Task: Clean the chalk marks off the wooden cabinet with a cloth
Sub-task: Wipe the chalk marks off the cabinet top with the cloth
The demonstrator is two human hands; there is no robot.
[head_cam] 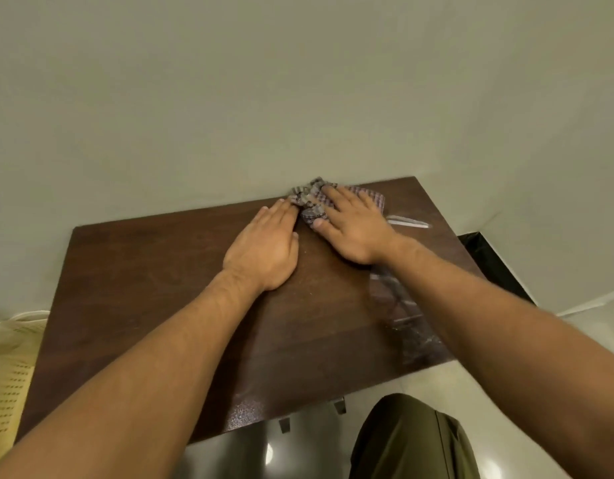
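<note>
The dark wooden cabinet top (153, 271) fills the middle of the head view, its back edge against the wall. A checked cloth (310, 203) lies bunched at the back edge. My right hand (354, 226) lies flat on the cloth, fingers spread and pressing it down. My left hand (264, 247) rests flat on the wood just left of it, fingertips touching the cloth's edge. A white chalk streak (407, 221) lies right of the cloth, and a smeared chalk patch (398, 316) shows under my right forearm.
A pale wall (298, 98) rises straight behind the cabinet. A yellow perforated object (8, 371) sits at the left. A dark floor strip (492, 264) runs on the right. My knee in olive trousers (409, 440) is over a glossy floor below the cabinet's front edge.
</note>
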